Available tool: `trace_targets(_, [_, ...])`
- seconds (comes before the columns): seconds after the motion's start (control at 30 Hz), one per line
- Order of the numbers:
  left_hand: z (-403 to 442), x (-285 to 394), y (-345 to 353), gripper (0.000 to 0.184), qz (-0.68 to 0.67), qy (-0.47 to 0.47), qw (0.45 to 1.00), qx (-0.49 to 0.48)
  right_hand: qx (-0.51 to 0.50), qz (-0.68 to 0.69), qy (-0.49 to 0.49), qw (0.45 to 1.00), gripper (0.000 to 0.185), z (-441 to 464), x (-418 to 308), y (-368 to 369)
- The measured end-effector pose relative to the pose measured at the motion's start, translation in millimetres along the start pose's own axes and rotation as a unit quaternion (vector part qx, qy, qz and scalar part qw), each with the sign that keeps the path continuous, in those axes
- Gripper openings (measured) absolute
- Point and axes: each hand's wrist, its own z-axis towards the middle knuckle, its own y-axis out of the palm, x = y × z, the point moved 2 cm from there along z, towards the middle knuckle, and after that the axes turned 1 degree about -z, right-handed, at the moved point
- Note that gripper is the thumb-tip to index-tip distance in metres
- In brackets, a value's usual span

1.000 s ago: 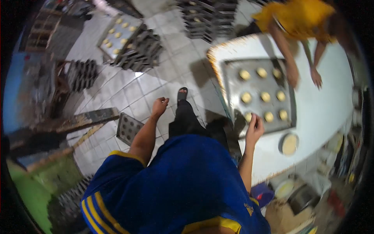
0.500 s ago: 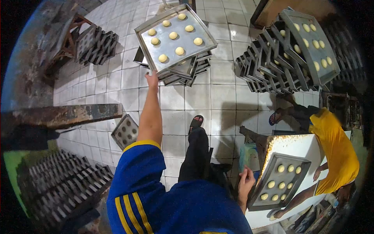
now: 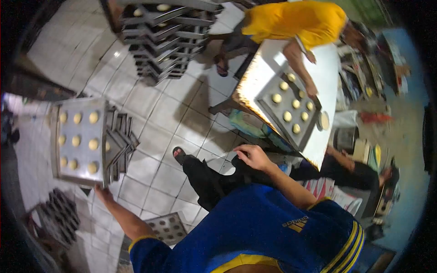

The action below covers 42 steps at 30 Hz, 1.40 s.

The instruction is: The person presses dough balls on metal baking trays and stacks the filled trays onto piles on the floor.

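Observation:
My left hand [image 3: 104, 193] is at the near corner of a metal baking tray [image 3: 84, 150], its fingers too blurred to show whether they grip the rim. Several pale dough balls [image 3: 76, 140] sit in rows on this tray, which tops a crisscross stack of trays [image 3: 122, 145]. My right hand [image 3: 254, 157] is in front of my body, over my dark trousers, open and holding nothing, its fingers loosely stretched. Closest to it is the white table [image 3: 268, 59], bearing another baking tray [image 3: 267, 101] with several dough balls [image 3: 296, 104].
A person in a yellow shirt [image 3: 291, 20] leans over the table, one hand [image 3: 311, 90] by the tray's far rim. Another person [image 3: 357, 170] is at the right. A tall tray stack [image 3: 159, 50] stands at the back. A tray with dark round spots [image 3: 167, 229] lies on the tiled floor [image 3: 157, 127].
My view has swung right, so the tray stack now appears at the left and the table nearer the middle. My right hand has come forward from beside the table. My left hand stays near the tray's corner.

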Motion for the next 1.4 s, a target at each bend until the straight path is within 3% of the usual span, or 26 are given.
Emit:
trace_targets(0.03, [-5,4,6,0.039,0.056,-0.005,0.998,0.033,-0.006,0.006,-0.015,1.000,0.024,-3,3,-4])
trace_targets(0.07, [-17,3,4,0.044,0.028,0.027,0.998,0.054,0.007,0.010,-0.008,1.000,0.024,-8,8,-7])
trace_targets(0.17, [-53,-6,-9,0.042,0.118,0.080,0.990,-0.004,0.023,0.022,-0.040,0.999,0.025,-26,34,-10])
trace_targets(0.23, [-126,-8,21,0.044,0.091,0.039,0.987,0.126,0.032,0.035,-0.033,0.998,0.025,-43,54,-18])
trace_targets(0.3, [-189,-18,23,0.045,0.122,0.067,0.981,0.137,0.040,0.045,-0.026,0.998,0.027,-61,76,-30])
trace_targets(0.43, [-310,-48,-7,0.045,0.224,0.120,0.967,0.020,0.060,0.076,-0.024,0.995,0.027,-104,141,-61])
trace_targets(0.57, [-477,-87,30,0.049,0.329,0.195,0.922,0.054,0.072,0.084,-0.025,0.994,0.027,-151,216,-115])
trace_targets(0.67, [-574,-129,53,0.041,0.251,0.177,0.945,0.115,0.079,0.109,0.005,0.991,0.028,-184,269,-165])
trace_targets(0.77, [-673,-163,114,0.037,0.291,0.206,0.934,0.042,0.139,0.113,0.013,0.984,0.027,-213,327,-210])
trace_targets(0.87, [-739,-194,174,0.027,0.206,0.158,0.954,0.150,0.226,0.179,0.085,0.954,0.028,-239,378,-243])
trace_targets(0.9, [-746,-208,181,0.024,0.248,0.241,0.936,0.068,0.284,0.189,0.087,0.936,0.028,-243,398,-247])
trace_targets(0.93, [-753,-216,188,0.022,0.370,0.393,0.842,0.004,0.311,0.240,0.112,0.913,0.030,-249,419,-249])
trace_targets(0.97, [-766,-222,204,0.021,0.449,0.546,0.706,-0.031,0.349,0.269,0.115,0.890,0.030,-250,446,-243])
trace_targets(1.0, [-779,-220,222,0.021,0.448,0.549,0.705,-0.028,0.386,0.298,0.120,0.865,0.029,-251,462,-243])
trace_targets(1.07, [-795,-219,248,0.021,0.523,0.439,0.730,-0.044,0.380,0.309,0.150,0.859,0.031,-267,484,-243])
trace_targets(1.13, [-782,-226,242,0.018,0.433,0.340,0.832,-0.072,0.378,0.318,0.185,0.849,0.032,-282,503,-245])
trace_targets(1.17, [-790,-218,266,0.019,0.267,0.166,0.949,-0.032,0.393,0.319,0.182,0.843,0.032,-289,510,-244])
trace_targets(1.2, [-796,-219,288,0.019,0.083,-0.021,0.996,0.013,0.407,0.320,0.181,0.836,0.032,-296,519,-242])
trace_targets(1.33, [-780,-222,318,0.023,0.038,-0.014,0.998,-0.044,0.449,0.315,0.175,0.817,0.032,-324,542,-242])
trace_targets(1.4, [-790,-220,348,0.027,0.044,-0.009,0.997,-0.060,0.467,0.353,0.210,0.783,0.033,-339,555,-240])
